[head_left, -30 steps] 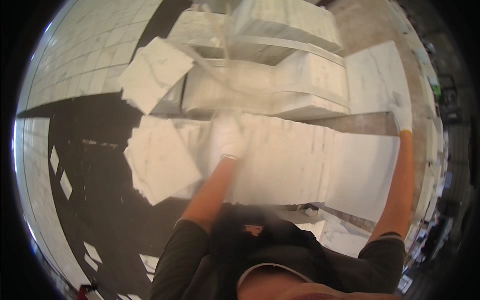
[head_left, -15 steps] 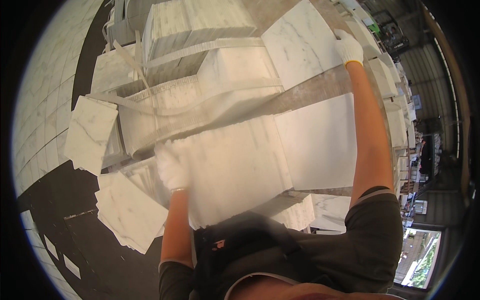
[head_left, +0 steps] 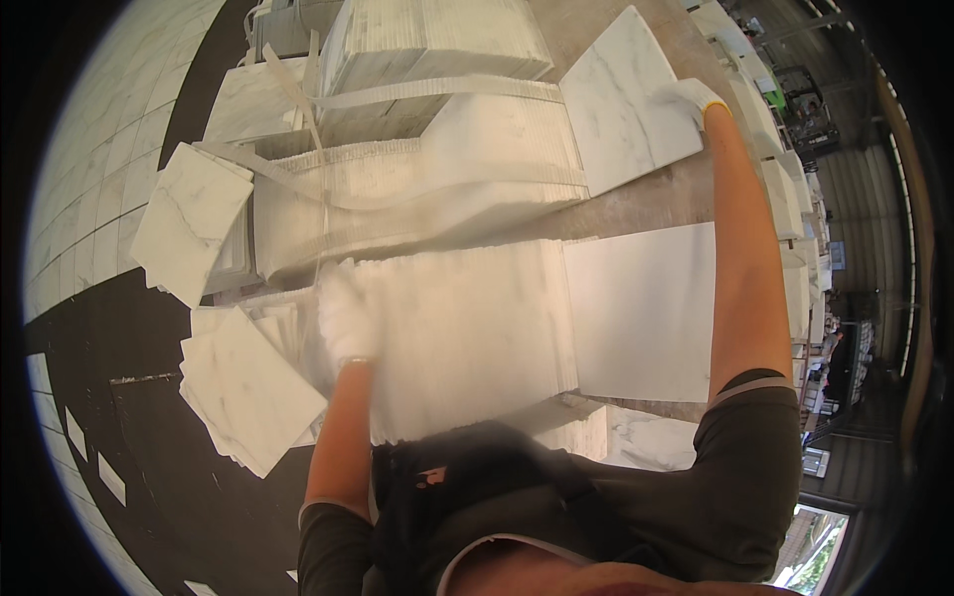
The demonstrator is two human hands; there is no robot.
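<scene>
My right hand point(head_left: 688, 101), in a white glove with a yellow cuff, reaches to the far right and grips the right edge of a grey-veined white marble tile point(head_left: 626, 109). That tile leans beside the right end of a strapped row of tiles point(head_left: 497, 139). My left hand point(head_left: 346, 316), also gloved in white, is at the left end of a long near row of upright tiles point(head_left: 467, 328). Blur smears its fingers, so their grip is unclear. A plain pale tile point(head_left: 641, 310) slants against the near row's right end.
Two fanned piles of marble tiles, an upper one point(head_left: 189, 223) and a lower one point(head_left: 248, 392), lie at the left. Loose pale straps point(head_left: 437, 87) cross the far rows. More stacked slabs point(head_left: 785, 204) line the right side. Dark floor point(head_left: 99, 417) shows at left.
The view has shifted, moving the rows slightly right in the picture. The tile at my right hand has tilted a little, and that hand sits lower along its edge. My left hand stays at the near row's left end.
</scene>
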